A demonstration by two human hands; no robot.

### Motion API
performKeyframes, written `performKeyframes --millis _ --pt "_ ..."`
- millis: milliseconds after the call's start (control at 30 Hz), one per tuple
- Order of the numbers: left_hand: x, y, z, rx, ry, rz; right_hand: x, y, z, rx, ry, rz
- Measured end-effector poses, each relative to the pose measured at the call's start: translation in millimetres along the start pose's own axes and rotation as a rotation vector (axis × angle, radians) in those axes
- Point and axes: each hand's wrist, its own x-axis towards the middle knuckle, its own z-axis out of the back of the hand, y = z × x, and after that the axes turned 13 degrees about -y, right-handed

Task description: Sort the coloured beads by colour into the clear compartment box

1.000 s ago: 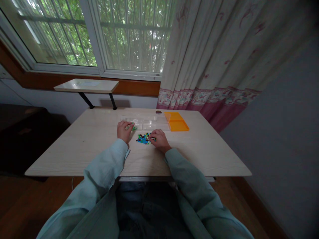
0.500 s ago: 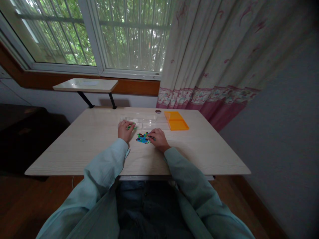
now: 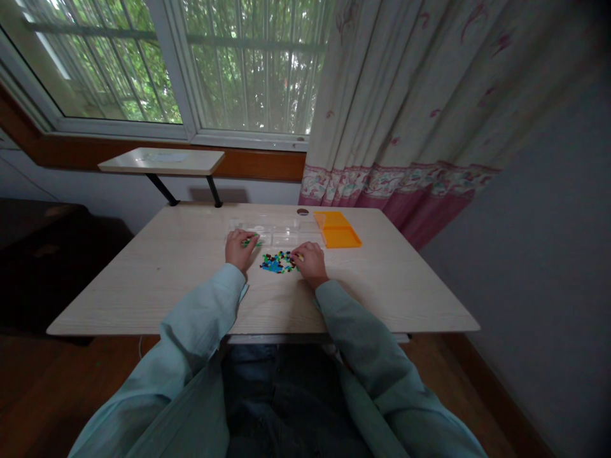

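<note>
A pile of small blue, green, yellow and dark red pieces (image 3: pixel 273 263) lies loose on the table, too small to name by kind. My right hand (image 3: pixel 311 261) is at the pile's right edge, thumb and fingers pinched together; whatever is between them is hidden. Behind the pile stands a clear plastic tray (image 3: pixel 285 238) with compartments. My left hand (image 3: pixel 237 249) rests at its front left corner, fingers curled round beside some small green pieces (image 3: pixel 250 242). What the left fingertips grip, if anything, is covered by the hand.
An orange plastic case (image 3: pixel 341 232) lies right of the clear tray on the pale wooden table (image 3: pixel 181 280). A small raised shelf (image 3: pixel 165 160) stands at the back left. Behind the table are a window and a floral curtain (image 3: pixel 382 127).
My right hand has drawn slightly to the right, and the pile's right part now shows more spread out. My left hand stays in place by the tray.
</note>
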Motion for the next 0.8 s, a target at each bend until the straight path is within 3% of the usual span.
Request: performKeyframes --millis 567,800 --pt "-0.6 0.4 -0.2 -0.014 0.007 0.013 -2.4 6.5 12.4 -0.120 0.094 0.194" --pt "0.2 -0.7 0.5 0.001 0.016 0.019 -2.4 5.2 10.5 -0.073 0.102 0.197"
